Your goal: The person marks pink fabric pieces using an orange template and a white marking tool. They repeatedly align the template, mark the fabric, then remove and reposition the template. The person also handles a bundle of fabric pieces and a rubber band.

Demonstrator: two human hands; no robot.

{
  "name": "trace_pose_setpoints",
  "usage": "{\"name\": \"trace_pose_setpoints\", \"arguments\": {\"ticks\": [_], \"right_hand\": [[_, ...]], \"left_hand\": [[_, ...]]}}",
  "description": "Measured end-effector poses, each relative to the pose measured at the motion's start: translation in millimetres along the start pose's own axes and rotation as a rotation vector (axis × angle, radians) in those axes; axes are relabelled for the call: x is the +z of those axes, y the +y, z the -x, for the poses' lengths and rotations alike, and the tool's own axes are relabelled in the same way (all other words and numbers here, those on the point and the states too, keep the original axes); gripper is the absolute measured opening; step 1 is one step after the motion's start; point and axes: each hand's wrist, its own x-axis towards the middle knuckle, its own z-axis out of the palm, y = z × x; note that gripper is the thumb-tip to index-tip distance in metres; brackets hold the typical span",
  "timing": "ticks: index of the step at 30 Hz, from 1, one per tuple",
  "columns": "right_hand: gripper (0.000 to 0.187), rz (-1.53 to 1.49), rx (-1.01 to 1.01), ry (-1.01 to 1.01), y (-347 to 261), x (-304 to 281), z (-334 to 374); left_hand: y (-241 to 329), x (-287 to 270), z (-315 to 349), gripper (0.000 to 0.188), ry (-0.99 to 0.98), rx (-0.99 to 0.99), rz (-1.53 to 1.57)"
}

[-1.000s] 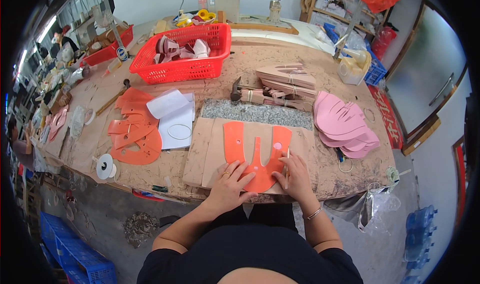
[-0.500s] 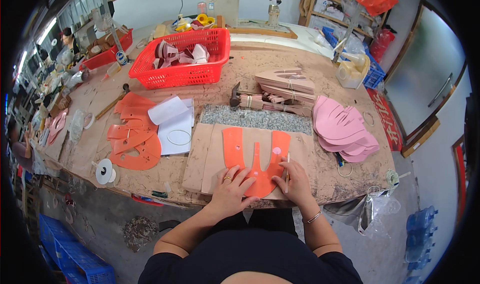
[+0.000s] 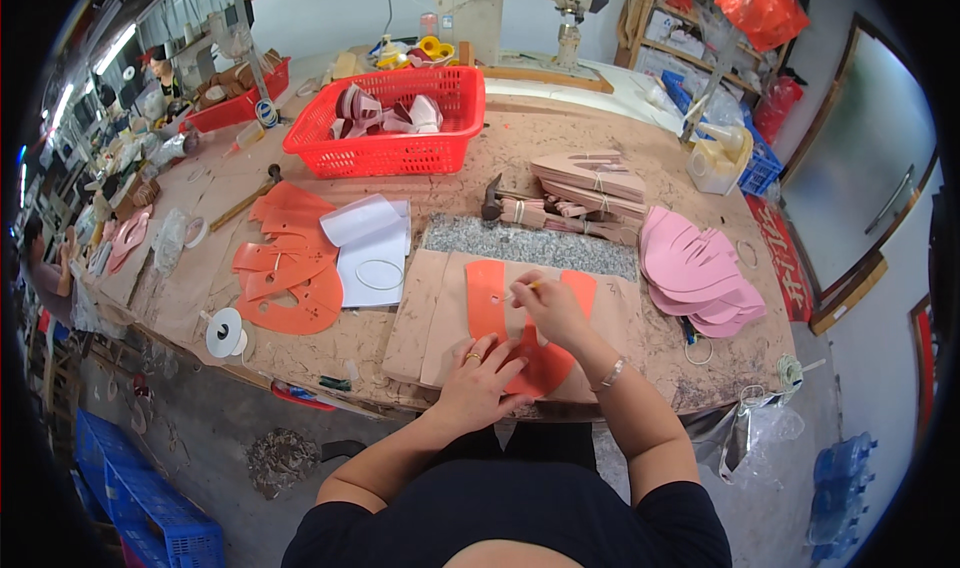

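Right hand (image 3: pixel 552 313): gone from the four o'clock edge of the orange template (image 3: pixel 484 303) to over its middle, fingers toward twelve.
Slim stick (image 3: pixel 537 285): ran twelve to six; now slants two to eight, lower end near the ten o'clock hole (image 3: pixel 495 299).
Pink dot: was bare at two o'clock, now hidden under the hand.

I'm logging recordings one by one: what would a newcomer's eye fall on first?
Probably the red basket toward the back of the table. Then the orange cut-out at front centre, the left hand resting on it, the right hand above with a pen-like tool. Pink sheets lie farther right.
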Motion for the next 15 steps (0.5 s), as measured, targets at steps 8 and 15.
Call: {"name": "trace_pose_setpoints", "arguments": {"ticks": [8, 15], "right_hand": [[0.031, 0.262, -0.132, -0.010, 5.6, 25.5, -25.0], [0.029, 0.129, -0.277, 0.044, 20.6, 26.2, -20.0]], "left_hand": [[-3.3, 7.2, 3.5, 0.056, 0.012, -0.001, -0.009], [-1.4, 4.3, 0.9, 0.054, 0.025, 0.005, 0.011]]}}
